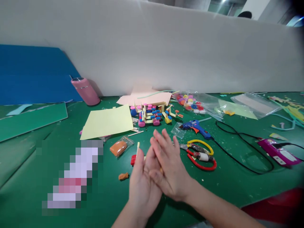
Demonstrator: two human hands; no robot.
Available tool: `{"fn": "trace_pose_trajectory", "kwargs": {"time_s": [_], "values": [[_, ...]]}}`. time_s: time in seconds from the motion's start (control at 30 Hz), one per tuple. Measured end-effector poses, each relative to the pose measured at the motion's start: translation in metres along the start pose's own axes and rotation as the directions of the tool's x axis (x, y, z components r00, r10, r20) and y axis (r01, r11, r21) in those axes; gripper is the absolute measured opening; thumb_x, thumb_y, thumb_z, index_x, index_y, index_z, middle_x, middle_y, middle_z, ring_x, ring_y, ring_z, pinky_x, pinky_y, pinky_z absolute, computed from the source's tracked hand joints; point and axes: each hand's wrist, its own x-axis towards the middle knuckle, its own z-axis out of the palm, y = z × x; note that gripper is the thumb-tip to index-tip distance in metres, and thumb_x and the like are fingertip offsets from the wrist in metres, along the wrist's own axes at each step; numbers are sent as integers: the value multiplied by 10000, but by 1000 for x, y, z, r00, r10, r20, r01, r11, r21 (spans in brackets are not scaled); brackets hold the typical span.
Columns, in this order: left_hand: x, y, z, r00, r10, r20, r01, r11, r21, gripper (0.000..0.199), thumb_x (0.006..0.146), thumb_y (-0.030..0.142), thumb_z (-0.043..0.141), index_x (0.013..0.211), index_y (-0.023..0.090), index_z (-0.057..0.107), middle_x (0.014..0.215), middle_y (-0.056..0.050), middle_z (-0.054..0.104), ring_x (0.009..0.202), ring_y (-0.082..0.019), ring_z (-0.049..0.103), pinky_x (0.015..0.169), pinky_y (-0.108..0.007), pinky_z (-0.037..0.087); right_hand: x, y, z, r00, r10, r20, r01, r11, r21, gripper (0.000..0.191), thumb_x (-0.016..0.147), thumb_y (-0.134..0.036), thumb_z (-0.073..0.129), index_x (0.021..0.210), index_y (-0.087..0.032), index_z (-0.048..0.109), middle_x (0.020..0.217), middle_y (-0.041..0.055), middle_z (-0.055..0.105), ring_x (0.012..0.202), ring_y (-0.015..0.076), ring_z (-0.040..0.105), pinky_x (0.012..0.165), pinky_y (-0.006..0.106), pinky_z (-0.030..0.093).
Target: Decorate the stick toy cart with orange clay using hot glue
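Observation:
Palm up, my left hand [145, 186] lies under my right hand [171, 169], which presses across it with its fingers stretched out. A small bit of orange clay [161, 171] shows between the two palms; most of it is hidden. Left of the hands lie another small orange clay lump [123, 176] and a larger orange clay block [118, 148] in a clear wrapper. A red piece [133, 160] with a pale stick [138, 147] stands just behind my left thumb, partly covered.
Behind the hands are small coloured wheeled models [152, 115] and a yellow sheet [108, 122]. To the right lie red-and-yellow-handled scissors [201, 155], a blue glue gun [197, 128], its black cable and a purple power block [279, 152]. A pink cup [85, 91] stands back left.

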Motion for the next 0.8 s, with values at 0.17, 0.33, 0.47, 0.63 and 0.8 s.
{"fn": "trace_pose_trajectory", "kwargs": {"time_s": [0.17,0.33,0.47,0.63,0.8], "values": [[-2,-11,-7,977,211,5,-211,977,11,526,778,590,385,1276,418,382,1362,89,433,1344,-212,123,1090,-401,97,1,-22,0,990,-136,-34,138,989,51,652,869,-563,185,1411,-252,-3,1497,30,39,1350,309,66,1051,561,56],[-6,-18,-8,1000,4,-14,-3,1000,12,409,877,423,322,1263,358,438,1325,51,485,1326,-215,202,1087,-404,142,12,-4,-6,997,11,-81,-10,1000,4,593,887,-499,230,1402,-236,93,1482,56,134,1355,283,58,1035,580,59],[-3,4,2,999,12,-38,-14,999,-46,496,868,455,290,1294,238,423,1345,-39,464,1330,-230,186,1092,-422,73,-7,-7,2,998,-56,40,55,998,25,627,888,-436,261,1411,-174,35,1477,114,131,1349,301,81,1026,585,103],[-4,-9,-2,986,160,-55,-161,987,-13,445,845,522,291,1278,443,360,1374,117,405,1347,-204,75,1089,-417,72,7,-27,-2,994,-100,-42,102,994,32,653,865,-586,156,1407,-265,-13,1496,28,42,1354,291,49,1045,562,41],[-6,-12,-6,1000,-3,28,4,1000,-14,406,884,406,291,1246,346,465,1346,43,460,1337,-206,162,1092,-418,84,9,-5,-5,1000,26,-11,-26,1000,-16,606,887,-515,212,1404,-219,97,1482,76,126,1355,281,52,1033,573,58]]}}
